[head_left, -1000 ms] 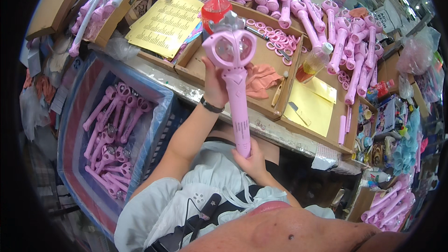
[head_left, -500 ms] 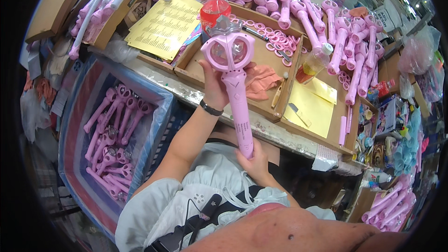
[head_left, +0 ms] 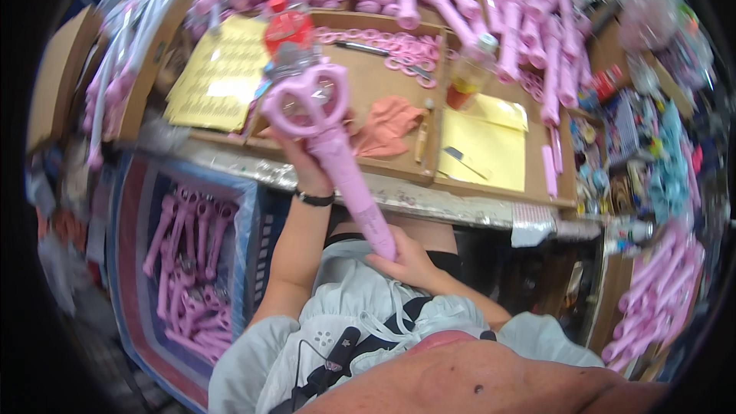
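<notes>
A pink toy wand (head_left: pixel 346 172) with a ring-shaped head, a clear ball inside and a silvery crown on top is held in front of me, leaning to the left. Wrapped round the neck just below the head is my left hand (head_left: pixel 308 170), a black band on its wrist; its fingers are partly hidden behind the wand. The lower end of the handle rests in the grip of my right hand (head_left: pixel 406 261), near my lap. Beyond the wand, an orange cloth (head_left: pixel 387 129) lies in a cardboard tray (head_left: pixel 368 80).
A blue lined crate (head_left: pixel 249 261) at the left holds several pink wands. Yellow sheets (head_left: pixel 218 77), a red-capped bottle (head_left: pixel 290 27), pink rings (head_left: pixel 414 50) and a bottle of amber liquid (head_left: pixel 468 77) stand or lie on the table. Pink handles (head_left: pixel 552 54) are piled at the back right.
The wand's head has swung to the left, so it now tilts more, with both hands still on it. The whole view has also shifted a little.
</notes>
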{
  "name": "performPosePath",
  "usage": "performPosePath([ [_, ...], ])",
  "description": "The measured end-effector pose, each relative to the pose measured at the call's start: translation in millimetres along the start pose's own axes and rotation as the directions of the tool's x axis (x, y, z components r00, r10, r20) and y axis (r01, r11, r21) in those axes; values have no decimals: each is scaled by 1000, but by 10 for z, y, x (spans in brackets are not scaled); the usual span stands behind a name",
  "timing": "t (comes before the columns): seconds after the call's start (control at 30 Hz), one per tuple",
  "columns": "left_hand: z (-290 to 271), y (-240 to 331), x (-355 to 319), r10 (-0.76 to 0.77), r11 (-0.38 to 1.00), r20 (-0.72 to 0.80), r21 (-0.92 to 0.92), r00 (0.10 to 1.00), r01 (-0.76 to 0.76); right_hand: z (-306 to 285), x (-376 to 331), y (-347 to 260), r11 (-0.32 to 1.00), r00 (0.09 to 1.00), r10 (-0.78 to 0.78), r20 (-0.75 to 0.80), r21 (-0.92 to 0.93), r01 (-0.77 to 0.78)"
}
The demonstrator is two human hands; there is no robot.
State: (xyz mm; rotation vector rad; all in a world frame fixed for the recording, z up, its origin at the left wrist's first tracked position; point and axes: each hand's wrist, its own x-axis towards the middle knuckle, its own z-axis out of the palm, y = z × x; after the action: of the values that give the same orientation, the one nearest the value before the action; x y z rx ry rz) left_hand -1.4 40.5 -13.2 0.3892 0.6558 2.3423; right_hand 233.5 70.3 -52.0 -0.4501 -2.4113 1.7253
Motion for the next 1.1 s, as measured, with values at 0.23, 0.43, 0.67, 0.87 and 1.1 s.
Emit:
performPosePath([
  [0.23,-70,498,66,-48,983,66,179,997,35,-705,192,-344,920,949,-311,-47,-267,288],
  [0.43,-227,655,-16,-30,950,60,312,998,9,-1407,787,-476,732,920,-385,-74,-632,256],
  [0.67,-430,688,-65,-237,959,194,-110,952,262,-1475,1564,-568,454,949,-206,238,-836,308],
  [0.87,-680,623,-191,-267,924,362,-167,893,345,-2104,1035,-387,576,976,213,47,-813,-86],
  [1.1,-784,478,-117,-359,915,290,-77,887,396,-2152,700,-29,709,924,366,110,-677,-200],
])
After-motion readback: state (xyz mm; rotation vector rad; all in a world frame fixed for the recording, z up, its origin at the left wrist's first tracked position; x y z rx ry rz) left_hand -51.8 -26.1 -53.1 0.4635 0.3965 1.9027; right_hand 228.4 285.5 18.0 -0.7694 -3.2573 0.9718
